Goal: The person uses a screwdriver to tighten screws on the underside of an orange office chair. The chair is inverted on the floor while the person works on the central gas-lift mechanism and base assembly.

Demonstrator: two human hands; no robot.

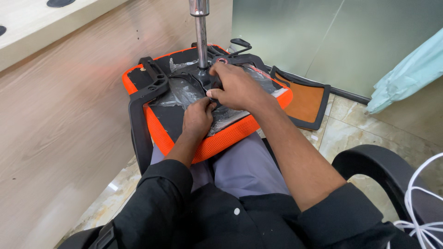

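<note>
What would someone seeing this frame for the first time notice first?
The bright orange mesh seat lying upside down across the person's lap, in the middle of the frame, stands out most. A shiny metal column rises from its black underside, and the left hand and right hand work close together at the column's base, over crinkled clear plastic wrap. A second orange-and-black panel lies on the floor to the right.
</note>
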